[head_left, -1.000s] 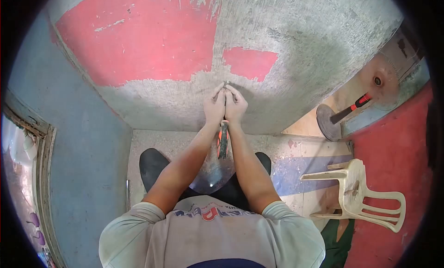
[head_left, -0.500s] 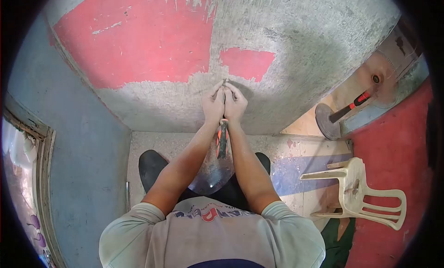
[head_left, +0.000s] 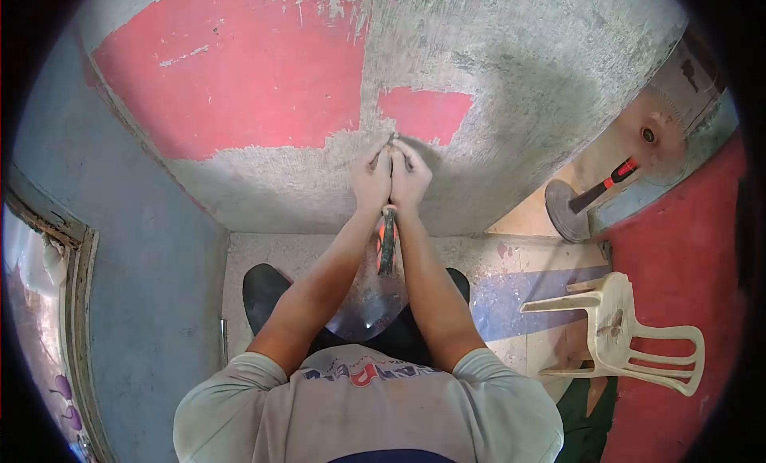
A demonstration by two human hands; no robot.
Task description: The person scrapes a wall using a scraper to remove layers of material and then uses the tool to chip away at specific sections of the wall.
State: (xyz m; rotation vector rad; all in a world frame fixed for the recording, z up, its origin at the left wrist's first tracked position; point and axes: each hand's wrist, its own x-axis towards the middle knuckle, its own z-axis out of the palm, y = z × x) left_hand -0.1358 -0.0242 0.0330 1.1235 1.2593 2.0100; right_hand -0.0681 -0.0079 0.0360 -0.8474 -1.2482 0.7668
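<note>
My left hand (head_left: 372, 179) and my right hand (head_left: 410, 176) are pressed side by side against the wall (head_left: 287, 187). Their fingers close together around a long hand tool, whose orange and black handle (head_left: 386, 243) sticks out below my wrists towards me. Most of its length is hidden between my palms, so its exact kind does not show. A small dark tip sits at my fingertips, just below a small pink paint patch (head_left: 427, 112). Bare grey plaster surrounds the fingers, and a larger pink patch (head_left: 239, 72) lies up and left.
A cream plastic chair (head_left: 610, 323) stands right of me by a red wall (head_left: 678, 279). Behind it is a fan with a round base (head_left: 568, 213). A blue-grey wall (head_left: 152, 223) and a wooden frame (head_left: 76, 279) are at left. Paint flakes litter the floor (head_left: 511, 255).
My hands and the tool have shifted very slightly to the right along the wall. The whole view has moved a little too; the grip looks the same.
</note>
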